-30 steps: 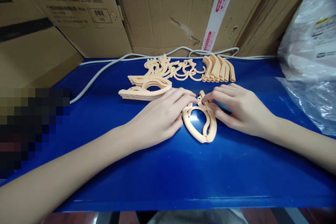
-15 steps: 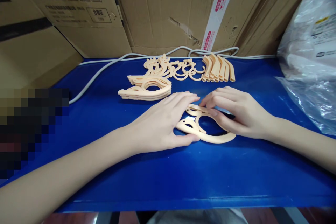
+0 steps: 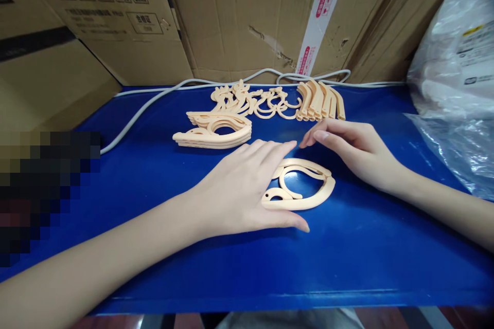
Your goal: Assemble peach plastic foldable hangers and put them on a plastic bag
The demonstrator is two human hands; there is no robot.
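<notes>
A peach plastic curved frame piece (image 3: 304,187) lies flat on the blue table (image 3: 270,262). My left hand (image 3: 247,190) rests flat on the table with fingers stretched out, touching the piece's left end, thumb along its near edge. My right hand (image 3: 347,146) hovers just behind and right of the piece, fingers extended and together, holding nothing. A stack of similar frame pieces (image 3: 214,131) lies behind my left hand.
Small peach hook parts (image 3: 254,100) and a row of curved peach tubes (image 3: 320,100) lie at the back. A white cable (image 3: 146,105) runs along the rear edge. Cardboard boxes (image 3: 239,15) stand behind, and a plastic bag (image 3: 455,77) fills the right side.
The frame piece was turned from upright-lengthwise to lying crosswise and flat. My right hand let go of it and lifted back; my left hand slid nearer and flattened beside it.
</notes>
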